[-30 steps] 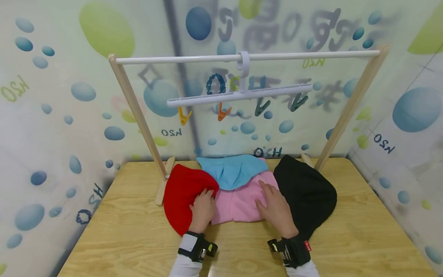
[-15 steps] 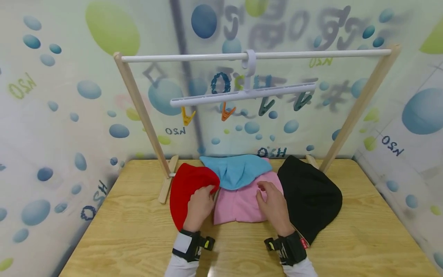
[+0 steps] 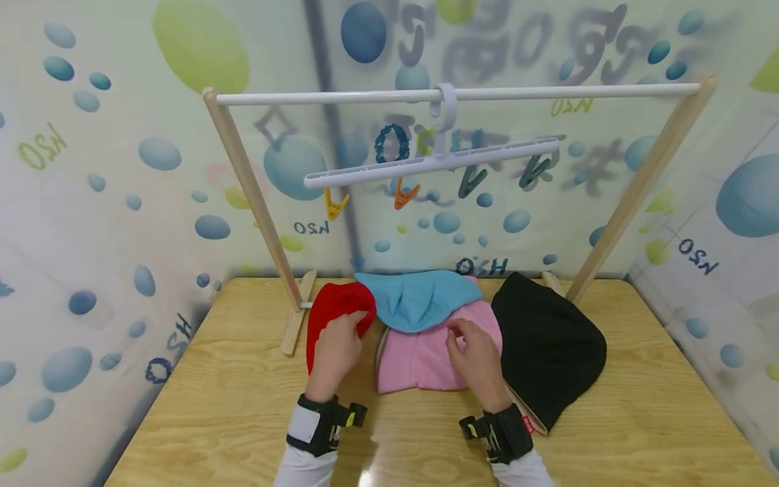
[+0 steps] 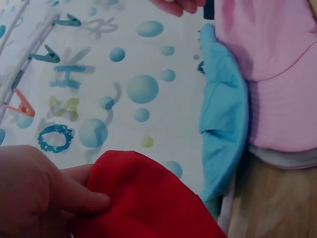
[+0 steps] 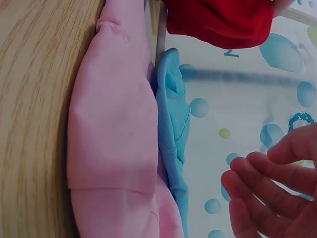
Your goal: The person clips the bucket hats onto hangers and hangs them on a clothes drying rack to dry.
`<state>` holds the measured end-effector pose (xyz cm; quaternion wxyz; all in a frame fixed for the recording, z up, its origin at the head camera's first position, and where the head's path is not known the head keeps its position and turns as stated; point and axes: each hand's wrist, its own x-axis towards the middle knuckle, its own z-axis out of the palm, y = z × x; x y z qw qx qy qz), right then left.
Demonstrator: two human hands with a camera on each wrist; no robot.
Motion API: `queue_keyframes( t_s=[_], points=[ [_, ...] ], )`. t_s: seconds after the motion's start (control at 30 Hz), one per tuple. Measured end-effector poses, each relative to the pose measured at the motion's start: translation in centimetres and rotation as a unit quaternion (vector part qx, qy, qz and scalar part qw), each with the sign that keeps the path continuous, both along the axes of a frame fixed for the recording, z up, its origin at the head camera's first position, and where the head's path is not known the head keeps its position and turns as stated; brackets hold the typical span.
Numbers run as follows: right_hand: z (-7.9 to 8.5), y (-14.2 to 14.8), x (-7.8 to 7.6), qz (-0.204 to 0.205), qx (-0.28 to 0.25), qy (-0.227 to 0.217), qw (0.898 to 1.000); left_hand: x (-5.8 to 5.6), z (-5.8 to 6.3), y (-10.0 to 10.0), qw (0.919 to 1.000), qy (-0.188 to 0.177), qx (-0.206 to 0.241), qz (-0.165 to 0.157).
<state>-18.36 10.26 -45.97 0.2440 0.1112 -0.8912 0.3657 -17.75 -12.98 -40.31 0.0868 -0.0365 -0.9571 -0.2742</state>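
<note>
My left hand (image 3: pixel 336 348) pinches the edge of a red cloth hat (image 3: pixel 338 299) and raises that side of it; the left wrist view has the thumb laid on the red hat (image 4: pixel 143 193). Over the pink hat (image 3: pixel 414 368) hovers my right hand (image 3: pixel 479 362). Its fingers are loosely curled with nothing between them, and the right wrist view places these fingers (image 5: pixel 267 188) apart from the cloth. A light blue hat (image 3: pixel 420 301) overlaps the back of the pink one. To the right lies a black hat (image 3: pixel 544 348) with a small red tag.
Behind the hats stands a wooden rack with a white rod (image 3: pixel 274 99). From it hangs a white hanger (image 3: pixel 395 169), tilted, carrying a yellow clip (image 3: pixel 334 205), an orange clip (image 3: pixel 404 196) and two dark green ones. A patterned wall cloth backs the wooden table (image 3: pixel 213 406).
My left hand has moved left and lifted the red hat's right edge, pulling it away from the pink hat. The right hand's fingers have drawn closer together above the pink hat.
</note>
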Motion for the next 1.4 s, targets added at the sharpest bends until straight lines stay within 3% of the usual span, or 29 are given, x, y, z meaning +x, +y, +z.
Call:
queue_keyframes(
  t_s=[0.33, 0.57, 1.0, 1.27, 1.4],
  points=[
    [0.4, -0.8, -0.3, -0.001, 0.008, 0.003, 1.0, -0.4, 1.5, -2.1, 0.9968, 0.076, 0.013, -0.02],
    [1.0, -1.5, -1.0, 0.027, 0.007, 0.011, 1.0, -0.9, 2.8, -3.4, 0.9971, 0.075, 0.012, -0.005],
    [2.4, -3.6, -1.8, 0.078, 0.02, -0.034, 0.996, -1.1, 4.6, -4.5, 0.9964, 0.079, 0.029, -0.006],
    [3.3, -3.8, -3.0, 0.081, 0.034, -0.043, 0.995, -2.0, 6.1, -4.6, 0.9924, 0.121, 0.012, -0.02],
    [4.1, -4.1, -3.5, 0.097, 0.038, -0.041, 0.994, -2.3, 6.8, -4.6, 0.9918, 0.125, 0.009, -0.026]
  ],
)
